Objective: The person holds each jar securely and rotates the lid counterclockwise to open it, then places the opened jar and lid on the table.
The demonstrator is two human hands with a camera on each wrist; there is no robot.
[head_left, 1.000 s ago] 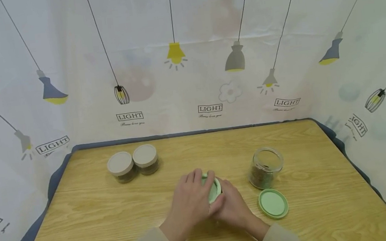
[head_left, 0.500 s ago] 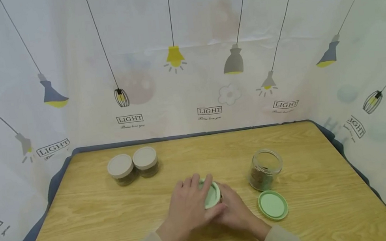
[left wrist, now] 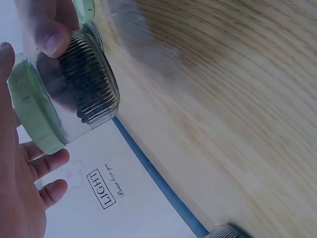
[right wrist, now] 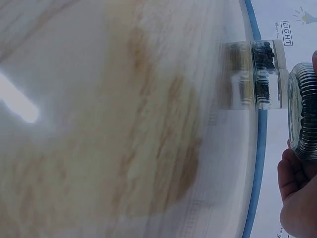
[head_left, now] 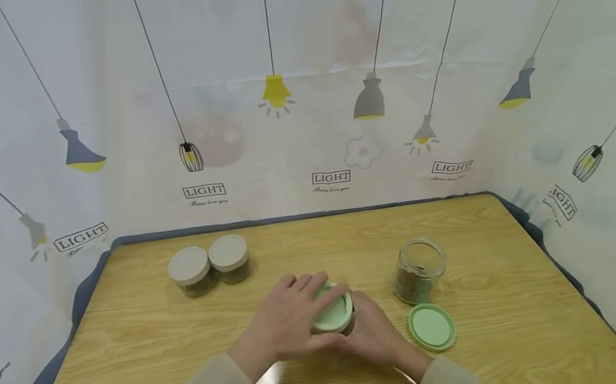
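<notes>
Near the middle of the table, both hands hold a ribbed glass jar (left wrist: 89, 79) with dark contents and a green lid (head_left: 334, 313). My left hand (head_left: 283, 323) grips the lid, thumb at its near side and fingers across and around its far edge. Around the glass body curls my right hand (head_left: 374, 331), its thumb pressed on the glass in the left wrist view. In that view the jar is tilted on its side, with the lid toward the left palm. The right wrist view catches only the jar's base at the right edge.
To the right stands an open glass jar (head_left: 419, 273) partly filled with something brown. A loose green lid (head_left: 432, 327) lies in front of it. At the back left, two jars with whitish lids (head_left: 190, 269) stand side by side. Printed cloth (head_left: 257, 147) surrounds the wooden table.
The left hand has turned over the lid, its wrist swinging left, and more of the lid shows. The right hand keeps its hold on the jar. The head view has shifted slightly.
</notes>
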